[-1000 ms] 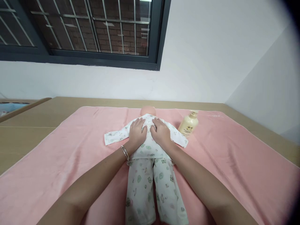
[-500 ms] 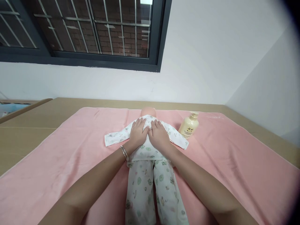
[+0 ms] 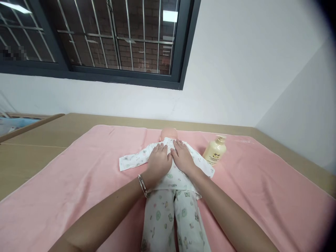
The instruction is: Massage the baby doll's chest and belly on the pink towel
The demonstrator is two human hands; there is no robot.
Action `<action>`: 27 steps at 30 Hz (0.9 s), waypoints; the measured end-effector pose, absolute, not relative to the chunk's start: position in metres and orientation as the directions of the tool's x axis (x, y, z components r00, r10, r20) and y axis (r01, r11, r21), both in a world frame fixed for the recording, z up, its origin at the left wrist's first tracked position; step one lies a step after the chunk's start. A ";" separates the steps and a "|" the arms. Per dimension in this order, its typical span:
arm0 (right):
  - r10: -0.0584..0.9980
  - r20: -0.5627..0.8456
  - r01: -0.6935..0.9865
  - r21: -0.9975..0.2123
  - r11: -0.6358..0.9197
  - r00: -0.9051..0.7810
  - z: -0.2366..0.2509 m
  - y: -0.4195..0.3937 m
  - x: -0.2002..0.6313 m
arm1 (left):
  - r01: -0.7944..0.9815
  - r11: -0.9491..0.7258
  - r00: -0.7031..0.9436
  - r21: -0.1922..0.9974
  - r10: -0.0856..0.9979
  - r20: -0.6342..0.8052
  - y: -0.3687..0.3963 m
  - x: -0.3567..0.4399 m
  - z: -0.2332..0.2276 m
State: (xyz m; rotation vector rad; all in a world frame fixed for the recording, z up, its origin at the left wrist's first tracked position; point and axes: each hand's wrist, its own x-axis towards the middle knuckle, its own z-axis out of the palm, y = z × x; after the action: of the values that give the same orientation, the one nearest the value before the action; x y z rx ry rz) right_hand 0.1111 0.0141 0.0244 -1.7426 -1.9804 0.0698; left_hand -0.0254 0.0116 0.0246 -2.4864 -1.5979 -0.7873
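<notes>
A doll with a bare, smooth head (image 3: 169, 133) lies stretched out with its head at the far end. It wears a white printed long-sleeved top (image 3: 172, 180) and matching trousers (image 3: 159, 217). My left hand (image 3: 159, 161) rests flat on the left side of the doll's upper body, fingers extended toward its head. Beside it, my right hand (image 3: 183, 157) lies flat on the right side, its thumb close to the left thumb. Neither hand grips anything. Thin silver bangles (image 3: 142, 184) circle my left wrist. The doll's face is not visible.
Under the doll spreads a pink cloth (image 3: 91, 182) on a wooden surface (image 3: 34, 154). A pale yellow pump bottle (image 3: 215, 151) leans or lies by the doll's right-side sleeve. Behind are a white wall (image 3: 223, 63) and a dark-framed barred window (image 3: 126, 78).
The view has tilted up slightly, so everything sits lower. Along the doll's upper body, my right hand has slid a little toward the head and my left hand slightly toward the waist.
</notes>
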 end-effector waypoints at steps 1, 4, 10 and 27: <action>0.941 0.335 0.927 -0.335 0.167 -0.048 0.025 0.011 0.108 | 0.864 -0.455 0.323 0.216 0.830 0.455 0.015 -0.027 0.024; 0.934 0.357 0.959 -0.268 0.096 0.006 0.028 -0.001 0.098 | 0.841 -0.471 0.339 0.266 0.842 0.420 0.029 -0.033 0.024; 0.923 0.385 0.979 -0.190 0.073 0.006 0.031 -0.019 0.083 | 0.801 -0.499 0.362 0.330 0.843 0.397 0.054 -0.043 0.020; 0.918 0.371 0.790 -0.517 0.330 -0.140 0.018 0.025 0.132 | 0.791 -0.594 0.399 0.149 0.685 0.610 0.002 -0.024 0.018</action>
State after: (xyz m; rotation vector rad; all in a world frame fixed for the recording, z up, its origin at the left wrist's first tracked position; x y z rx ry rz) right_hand 0.1320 0.0249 0.0181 -1.4967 -1.9638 0.2597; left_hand -0.0244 0.0018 0.0179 -2.4861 -1.3240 -0.9643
